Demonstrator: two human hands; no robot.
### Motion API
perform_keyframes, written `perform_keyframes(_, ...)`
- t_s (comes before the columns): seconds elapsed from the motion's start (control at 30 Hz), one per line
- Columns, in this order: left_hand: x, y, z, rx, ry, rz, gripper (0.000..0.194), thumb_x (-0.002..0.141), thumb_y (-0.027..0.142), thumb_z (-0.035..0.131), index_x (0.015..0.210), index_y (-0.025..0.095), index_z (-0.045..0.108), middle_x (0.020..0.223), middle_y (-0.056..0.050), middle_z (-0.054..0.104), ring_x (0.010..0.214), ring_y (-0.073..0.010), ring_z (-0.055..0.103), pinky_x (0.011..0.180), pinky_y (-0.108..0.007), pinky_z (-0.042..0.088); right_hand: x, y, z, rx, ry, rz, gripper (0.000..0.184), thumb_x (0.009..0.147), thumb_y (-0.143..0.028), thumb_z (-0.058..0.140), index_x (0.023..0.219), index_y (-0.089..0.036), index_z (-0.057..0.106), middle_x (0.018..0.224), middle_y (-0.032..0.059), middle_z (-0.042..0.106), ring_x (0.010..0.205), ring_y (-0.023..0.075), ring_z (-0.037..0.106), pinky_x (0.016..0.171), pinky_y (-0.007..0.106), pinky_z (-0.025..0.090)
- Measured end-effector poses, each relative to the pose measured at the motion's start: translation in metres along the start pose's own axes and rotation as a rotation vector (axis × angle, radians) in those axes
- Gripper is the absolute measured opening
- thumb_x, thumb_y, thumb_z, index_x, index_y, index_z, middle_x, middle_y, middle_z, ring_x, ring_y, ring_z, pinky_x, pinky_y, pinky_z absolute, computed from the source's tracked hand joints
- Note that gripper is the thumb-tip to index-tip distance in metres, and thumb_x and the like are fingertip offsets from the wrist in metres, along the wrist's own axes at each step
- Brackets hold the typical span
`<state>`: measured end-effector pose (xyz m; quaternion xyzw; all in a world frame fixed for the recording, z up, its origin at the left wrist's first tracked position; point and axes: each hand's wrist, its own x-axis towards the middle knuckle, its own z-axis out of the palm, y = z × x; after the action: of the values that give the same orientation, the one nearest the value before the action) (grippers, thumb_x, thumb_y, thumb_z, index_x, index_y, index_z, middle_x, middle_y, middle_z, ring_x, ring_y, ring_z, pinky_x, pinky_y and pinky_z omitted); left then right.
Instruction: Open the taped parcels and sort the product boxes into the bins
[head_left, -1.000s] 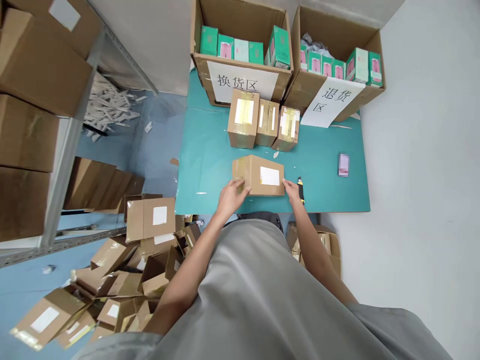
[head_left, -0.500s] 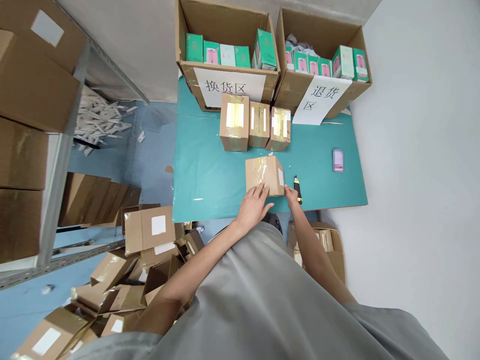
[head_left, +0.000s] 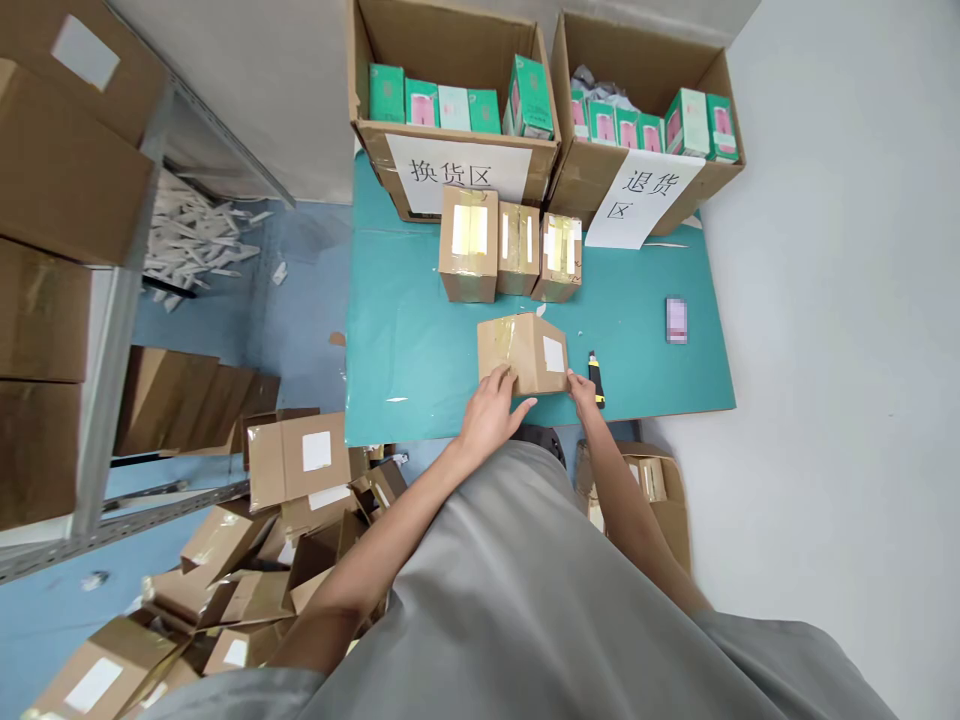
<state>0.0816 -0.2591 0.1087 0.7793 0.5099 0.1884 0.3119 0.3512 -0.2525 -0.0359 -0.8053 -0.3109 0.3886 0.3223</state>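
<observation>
A taped cardboard box [head_left: 517, 350] with a white label on its right side lies near the front edge of the green-topped table. The fingers of my left hand [head_left: 491, 408] rest on its near left side, with the thumb stretched out apart. At its near right corner, the closed fingers of my right hand [head_left: 580, 390] grip the box. Just right of that hand lies a black and yellow box cutter [head_left: 596, 378]. Three smaller taped boxes stand in a row behind: a left one [head_left: 469, 245], a middle one [head_left: 517, 248] and a right one [head_left: 560, 258].
Two large open cartons, one left [head_left: 375, 165] and one right [head_left: 577, 180], hold green packages at the table's back. A phone-like object [head_left: 676, 321] lies on the right. Cardboard boxes [head_left: 247, 595] pile up on the floor at left, beside a metal shelf [head_left: 124, 300].
The box has turned, so its labelled side shows more, and its left end has shifted left. My left hand has moved left and down with it; the right hand has barely moved.
</observation>
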Motion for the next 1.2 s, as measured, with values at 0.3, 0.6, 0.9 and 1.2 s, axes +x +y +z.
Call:
perform_keyframes(0.3,-0.012,-0.038,-0.011,-0.154,0.068,-0.215,0.067,0.1,0.062,0.075,0.15,0.019,0.063,0.165,-0.021,0.06,0.155,-0.042,0.058,0.127,-0.053,0.049,-0.007,-0.012,0.003,0.141,-0.064,0.104,0.061,0.089,-0.065,0.073,0.118,-0.012,0.085,0.121,0.0167,0.086,0.114,0.0319,0.079,0.097,0.043,0.064)
perform_keyframes(0.6,-0.016,-0.139,0.001,-0.465,0.175,-0.703,0.05,0.097,0.064,0.07,0.119,0.018,0.069,0.133,-0.021,0.08,0.125,-0.0342,0.077,0.113,-0.049,0.058,-0.028,-0.04,0.056,0.188,-0.25,-0.057,0.05,0.095,-0.049,0.074,0.131,-0.015,0.083,0.141,0.0162,0.081,0.132,0.0307,0.077,0.116,0.045,0.059)
perform_keyframes(0.9,-0.037,-0.189,-0.01,-0.731,0.221,-0.752,0.058,0.091,0.067,0.075,0.118,0.015,0.071,0.123,-0.018,0.083,0.119,-0.0295,0.079,0.113,-0.047,0.061,-0.088,-0.086,0.071,-0.15,-0.255,-0.426,0.056,0.106,-0.05,0.061,0.15,-0.018,0.074,0.156,0.0182,0.069,0.142,0.0341,0.067,0.124,0.05,0.052)
perform_keyframes(1.2,-0.064,-0.233,-0.028,-0.609,0.351,-0.898,0.074,0.086,0.065,0.081,0.135,0.01,0.073,0.141,-0.025,0.077,0.129,-0.0327,0.076,0.11,-0.048,0.063,-0.17,-0.167,0.128,-0.412,-0.355,-0.771,0.064,0.111,-0.06,0.061,0.16,-0.02,0.064,0.149,0.0207,0.061,0.142,0.0396,0.056,0.123,0.056,0.053)
